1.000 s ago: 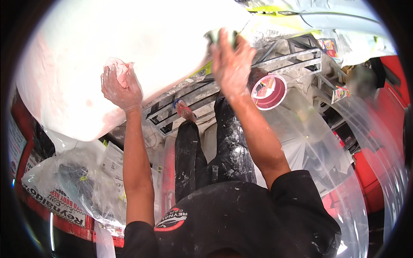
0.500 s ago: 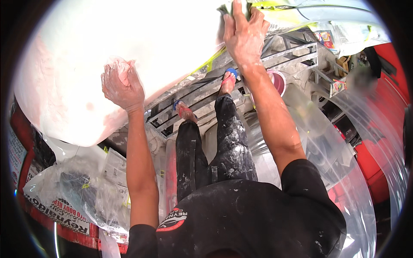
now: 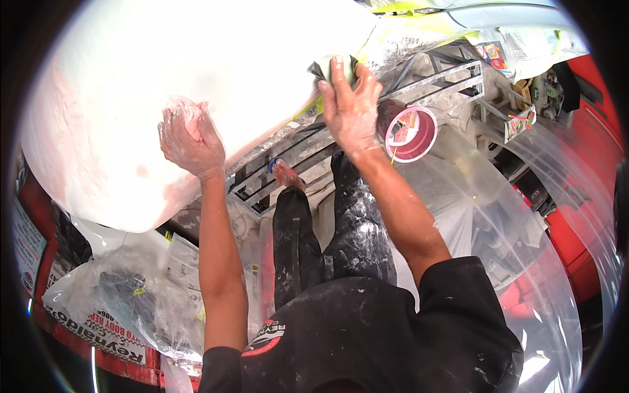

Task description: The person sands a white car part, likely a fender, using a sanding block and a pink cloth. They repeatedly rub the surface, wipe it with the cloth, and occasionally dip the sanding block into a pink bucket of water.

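A large, glossy white vehicle panel (image 3: 236, 59) with pinkish smears fills the upper left, overexposed in places. My left hand (image 3: 191, 147), coated in pale residue, is closed around a crumpled pink cloth (image 3: 190, 112) against the panel. Near the panel's right edge, my right hand (image 3: 352, 114) presses a piece of sandpaper (image 3: 321, 70), dark at the ends and pale green in the middle, on the surface. Its fingers lie over the sheet, hiding part of it. Yellow-green masking tape (image 3: 310, 113) runs along the panel's lower edge.
Under the panel runs a grey metal frame platform (image 3: 445, 85), with my sandalled foot (image 3: 287, 173) on it. A pink bucket (image 3: 429, 128) stands beside my right forearm. Clear plastic sheeting (image 3: 485, 229) drapes at right, with more plastic (image 3: 124, 288) at lower left.
My right hand has moved down and slightly left with the sandpaper, drawing back along the panel's edge. The bucket shows more fully. My left hand keeps its hold on the cloth.
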`<state>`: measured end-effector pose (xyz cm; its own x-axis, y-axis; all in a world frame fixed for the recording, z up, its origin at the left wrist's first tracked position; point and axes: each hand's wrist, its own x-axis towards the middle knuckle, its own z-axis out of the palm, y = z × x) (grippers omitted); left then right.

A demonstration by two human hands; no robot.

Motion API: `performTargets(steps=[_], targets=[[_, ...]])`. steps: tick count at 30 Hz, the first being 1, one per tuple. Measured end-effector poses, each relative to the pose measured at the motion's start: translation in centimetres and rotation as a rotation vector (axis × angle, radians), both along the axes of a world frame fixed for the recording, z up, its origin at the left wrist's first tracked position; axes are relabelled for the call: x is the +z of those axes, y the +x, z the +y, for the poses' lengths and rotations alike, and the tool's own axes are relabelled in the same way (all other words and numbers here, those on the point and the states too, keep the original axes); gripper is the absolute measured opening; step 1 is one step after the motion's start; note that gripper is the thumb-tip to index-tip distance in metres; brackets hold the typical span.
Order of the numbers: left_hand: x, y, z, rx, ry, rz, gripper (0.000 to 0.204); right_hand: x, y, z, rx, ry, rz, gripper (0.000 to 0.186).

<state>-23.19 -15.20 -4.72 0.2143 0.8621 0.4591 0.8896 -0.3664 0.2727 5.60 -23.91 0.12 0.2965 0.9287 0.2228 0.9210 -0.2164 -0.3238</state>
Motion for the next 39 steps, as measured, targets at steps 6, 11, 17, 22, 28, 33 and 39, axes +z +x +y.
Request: performTargets(steps=[6,11,17,22,28,33,39], targets=[[0.9,0.9,0.1,0.003,0.068,0.014,0.034,0.1,5.1,6.4,-0.072,0.206,-0.189,0.044],[0.8,1.1,0.4,-0.023,0.088,-0.010,0.032,-2.0,-0.1,1.2,-0.115,0.204,-0.030,0.055],[0.9,0.7,0.3,-0.032,0.099,0.003,0.033,-2.9,-4.2,-1.5,-0.059,0.183,0.172,0.051],[0.5,1.1,0.1,-0.009,-0.018,-0.059,0.036,-3.1,-3.6,-0.2,-0.231,0.225,0.150,0.048],[0.7,0.7,0.1,-0.033,0.053,-0.028,0.035,-3.2,-2.5,-0.8,-0.107,0.172,0.146,0.050],[0.0,1.0,0.5,-0.023,0.063,-0.050,0.036,-4.7,-5.2,-1.9,-0.266,0.257,0.180,0.053],[0.3,0.5,0.1,-0.024,0.093,0.006,0.036,-2.9,-0.7,1.6,-0.288,0.151,0.239,0.053]])
